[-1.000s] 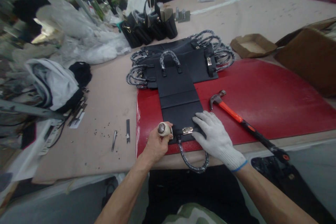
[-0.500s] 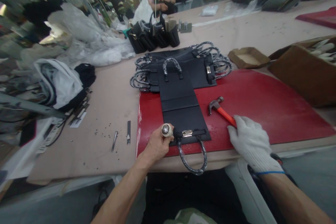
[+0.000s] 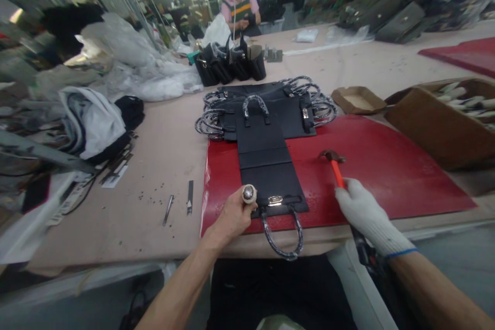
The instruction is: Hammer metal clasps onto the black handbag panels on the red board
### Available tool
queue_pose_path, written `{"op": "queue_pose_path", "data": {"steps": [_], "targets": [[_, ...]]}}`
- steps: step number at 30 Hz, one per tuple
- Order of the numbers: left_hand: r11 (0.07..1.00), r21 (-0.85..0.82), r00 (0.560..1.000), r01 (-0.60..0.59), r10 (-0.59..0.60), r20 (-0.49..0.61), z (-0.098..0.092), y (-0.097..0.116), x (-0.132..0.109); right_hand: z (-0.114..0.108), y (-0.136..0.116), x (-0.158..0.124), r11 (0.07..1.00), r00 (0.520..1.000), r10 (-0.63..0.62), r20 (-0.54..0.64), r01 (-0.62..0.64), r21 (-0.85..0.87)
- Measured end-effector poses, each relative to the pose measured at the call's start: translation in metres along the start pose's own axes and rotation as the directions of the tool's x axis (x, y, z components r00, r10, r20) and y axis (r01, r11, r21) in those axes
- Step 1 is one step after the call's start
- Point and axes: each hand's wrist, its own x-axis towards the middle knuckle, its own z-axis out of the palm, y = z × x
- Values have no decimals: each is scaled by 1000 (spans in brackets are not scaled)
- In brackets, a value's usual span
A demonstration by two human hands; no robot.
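Note:
A flat black bag panel (image 3: 266,165) lies on the red mat (image 3: 386,165), its wrapped handle (image 3: 282,240) hanging over the table's near edge and a metal clasp (image 3: 275,200) near that end. My bare left hand (image 3: 234,214) is closed round a punch tool with a round metal head (image 3: 249,194), held upright at the panel's near left corner. My gloved right hand (image 3: 365,214) grips the orange handle of a hammer (image 3: 335,165), whose head is lifted over the mat to the right of the panel.
A stack of black panels with wrapped handles (image 3: 270,108) lies beyond. Finished black bags (image 3: 230,64) stand farther back, near a seated person (image 3: 240,7). Cardboard boxes (image 3: 436,124) sit right. Small metal tools (image 3: 189,197) and white plastic bags (image 3: 127,62) lie left.
My right hand left the bag panel, reached right to the hammer, closed on its handle and raised it. My left hand kept the punch in place.

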Motion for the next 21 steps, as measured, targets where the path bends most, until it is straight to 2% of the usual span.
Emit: {"op": "queue_pose_path", "data": {"steps": [1,2,4,5,6,8,10,11,13,16,19,21], "targets": [[1000,-3,1000,3,-3,2,0,1,0,-9,-7,-6,983,998,-5,62,-7,184],[1000,-9,1000,7,-7,5,0,1,1,-19,-15,-15,927,989,-53,137,-2,375],[1000,-16,1000,11,-11,12,1,2,1,-39,-33,-36,705,939,-232,253,-17,709],[1000,-15,1000,10,-10,17,1,3,2,-48,-42,-48,613,915,-313,256,-11,790],[1000,-11,1000,8,-8,19,1,3,2,-54,-51,-60,581,895,-376,242,25,813],[1000,0,1000,7,-7,17,1,4,2,-57,-64,-79,638,864,-472,177,196,745],[1000,2,1000,13,-13,10,1,4,2,-50,-71,-89,725,813,-570,120,430,538],[1000,-1,1000,16,-16,10,2,4,2,-45,-72,-91,741,777,-620,108,535,407],[1000,-12,1000,13,-13,18,3,4,2,-37,-74,-92,713,708,-699,105,677,183],[1000,-17,1000,-3,3,15,3,5,3,-38,-80,-96,649,643,-760,92,759,55],[1000,-7,1000,-2,2,4,2,7,3,-43,-86,-105,621,633,-768,-91,773,131],[1000,-8,1000,-2,2,1,1,8,3,-39,-85,-109,580,608,-771,-191,793,187]]}}
